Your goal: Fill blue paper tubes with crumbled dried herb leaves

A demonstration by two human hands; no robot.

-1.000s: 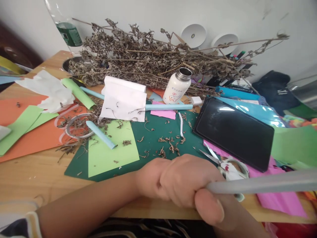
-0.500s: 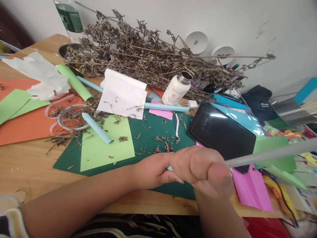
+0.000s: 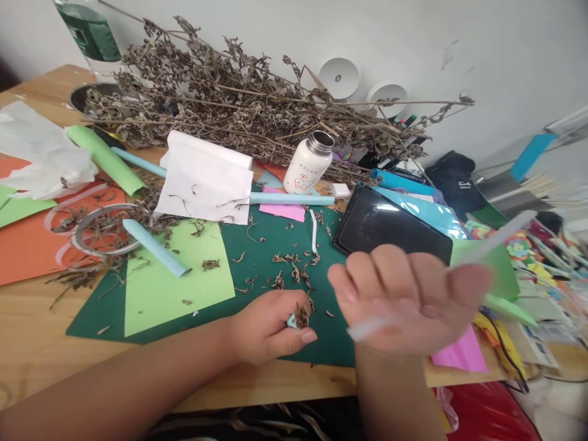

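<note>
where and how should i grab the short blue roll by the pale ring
Probably mid-body on the short blue roll, from above and the right, thumb and finger across its long sides: it lies slanted, near end free on the light green sheet, far end close by the pale ring.

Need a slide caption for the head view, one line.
Left hand grips a light-blue tube with dried leaves at its mouth; right hand holds a pale rod.

Leaf scraps (image 3: 296, 269) dot an open lane of green mat (image 3: 257, 269) between the left hand (image 3: 271, 327) and a long blue tube (image 3: 294, 199); a white bottle (image 3: 305, 168) and dried stems (image 3: 220, 98) block the back, a black tablet (image 3: 390, 223) the right side.
</note>
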